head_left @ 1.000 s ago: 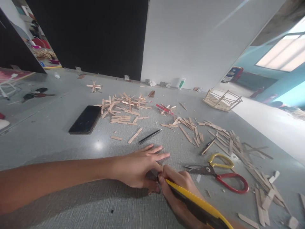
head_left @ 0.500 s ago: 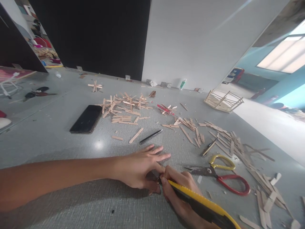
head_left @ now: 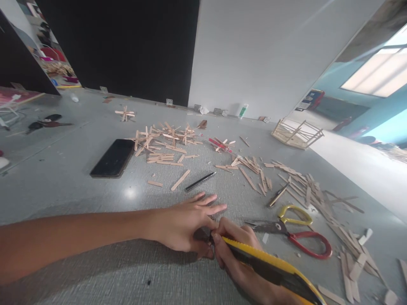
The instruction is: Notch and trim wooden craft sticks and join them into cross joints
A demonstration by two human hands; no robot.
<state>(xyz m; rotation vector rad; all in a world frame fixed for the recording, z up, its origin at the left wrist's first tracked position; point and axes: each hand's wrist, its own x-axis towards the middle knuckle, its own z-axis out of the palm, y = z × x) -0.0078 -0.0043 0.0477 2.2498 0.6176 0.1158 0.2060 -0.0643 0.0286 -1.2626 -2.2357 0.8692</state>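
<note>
My right hand grips a yellow and black utility knife, its tip pointing down and left to the grey table. My left hand lies flat beside it, thumb and forefinger pinching a small piece at the knife's tip. That piece is mostly hidden by my fingers, so I cannot tell what it is. The two hands touch each other near the table's front edge.
Scissors with a red and a yellow handle lie just right of my hands. A black pen and a black phone lie beyond. Wooden craft sticks are scattered around. A stick frame stands far right.
Both hands stay in place; the knife shifts only slightly in my right hand. The view wobbles a little.
</note>
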